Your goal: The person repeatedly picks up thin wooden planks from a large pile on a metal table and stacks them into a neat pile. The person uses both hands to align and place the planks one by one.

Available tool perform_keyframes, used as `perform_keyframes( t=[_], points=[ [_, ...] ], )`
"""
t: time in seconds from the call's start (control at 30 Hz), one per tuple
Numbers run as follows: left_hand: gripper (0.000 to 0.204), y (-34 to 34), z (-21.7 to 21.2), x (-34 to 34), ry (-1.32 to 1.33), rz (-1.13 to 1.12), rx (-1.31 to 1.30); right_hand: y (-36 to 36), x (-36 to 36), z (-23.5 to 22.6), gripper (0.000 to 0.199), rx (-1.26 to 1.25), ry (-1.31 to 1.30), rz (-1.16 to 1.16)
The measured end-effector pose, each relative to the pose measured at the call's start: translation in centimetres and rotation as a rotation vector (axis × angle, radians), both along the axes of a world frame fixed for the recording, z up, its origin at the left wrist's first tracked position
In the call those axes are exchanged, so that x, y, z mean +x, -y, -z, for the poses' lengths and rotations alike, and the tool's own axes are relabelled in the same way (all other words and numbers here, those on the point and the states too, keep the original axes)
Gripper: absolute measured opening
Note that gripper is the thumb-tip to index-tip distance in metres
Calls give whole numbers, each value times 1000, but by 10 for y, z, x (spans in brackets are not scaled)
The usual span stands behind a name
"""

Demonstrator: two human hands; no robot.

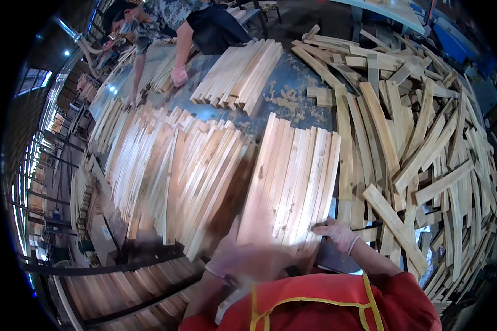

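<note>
A long blue worktable (284, 91) is seen, covered almost wholly with pale wooden slats. To the right of the hands, a large loose heap of slats (425, 143) is piled criss-cross; this part looks unsorted. To the left of the hands, a wide fanned row of slats (165, 165) is laid side by side, and a smaller neat stack (240, 74) is set well beyond them, so a good share appears already ordered.

Directly ahead of both hands, a flat bundle of aligned slats (292, 176) is laid with its near ends at the fingertips. The right hand (337, 234), gloved, is pressed flat and spread on the near end of that bundle, nothing being pinched. The left hand (229, 259), also gloved, is blurred by motion at the bundle's near left corner; whether it is closed on a slat cannot be told.

Far across the table, another person's gloved hand (179, 75) is rested on the slats there.
</note>
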State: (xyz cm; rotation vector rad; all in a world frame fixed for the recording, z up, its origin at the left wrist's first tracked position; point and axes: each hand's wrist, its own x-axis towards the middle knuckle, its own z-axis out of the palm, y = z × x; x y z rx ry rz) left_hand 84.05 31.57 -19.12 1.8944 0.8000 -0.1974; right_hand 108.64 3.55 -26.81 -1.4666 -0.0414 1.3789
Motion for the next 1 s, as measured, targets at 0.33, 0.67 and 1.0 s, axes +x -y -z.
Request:
perform_keyframes(
  t=[0.33, 0.67, 1.0],
  points=[
    [96, -147, -48, 180, 270, 6, -160, -157, 152, -33, 63, 140, 113, 215],
    [79, -439, 2, 466, 301, 187, -229, -403, 376, -17, 50, 155, 167, 383],
    [75, -452, 28, 481, -12, 128, 1149, -316, 299, 5, 83, -103, 749, 239]
  ],
)
